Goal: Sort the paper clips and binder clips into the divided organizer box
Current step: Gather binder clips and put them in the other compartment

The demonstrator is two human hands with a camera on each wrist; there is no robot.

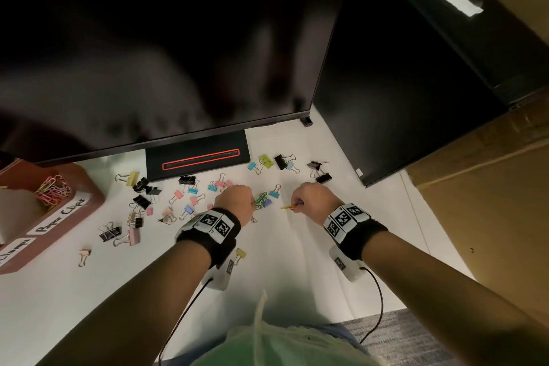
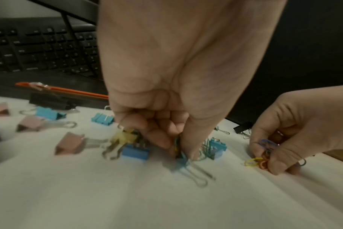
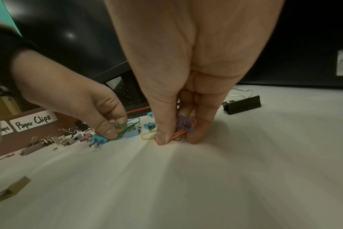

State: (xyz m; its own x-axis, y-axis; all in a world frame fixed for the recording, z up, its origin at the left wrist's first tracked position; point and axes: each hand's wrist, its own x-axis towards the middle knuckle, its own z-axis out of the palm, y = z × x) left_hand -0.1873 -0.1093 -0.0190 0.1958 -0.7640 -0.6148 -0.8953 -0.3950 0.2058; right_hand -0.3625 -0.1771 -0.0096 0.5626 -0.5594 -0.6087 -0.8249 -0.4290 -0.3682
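A person's two hands work low over a white desk (image 1: 297, 261) scattered with coloured binder clips (image 1: 184, 196). The left hand (image 1: 234, 201) has its grip pinched on a tangle of green paper clips (image 3: 127, 126), its fingertips (image 2: 186, 148) down at the desk among blue and yellow binder clips. The right hand (image 1: 312, 198), near it on the right, has its grip closed on a few orange and blue paper clips (image 3: 184, 125), thumb and fingers touching the desk; a yellow paper clip (image 3: 147, 135) lies just to its left. At the far left edge stands a brown organizer box (image 1: 59, 226) with a handwritten label reading "Paper Clips"; one of its compartments holds a heap of pink and yellow paper clips. A dark monitor (image 1: 163, 39) rises along the far side, and its stand (image 1: 197, 155) rests on the desk.
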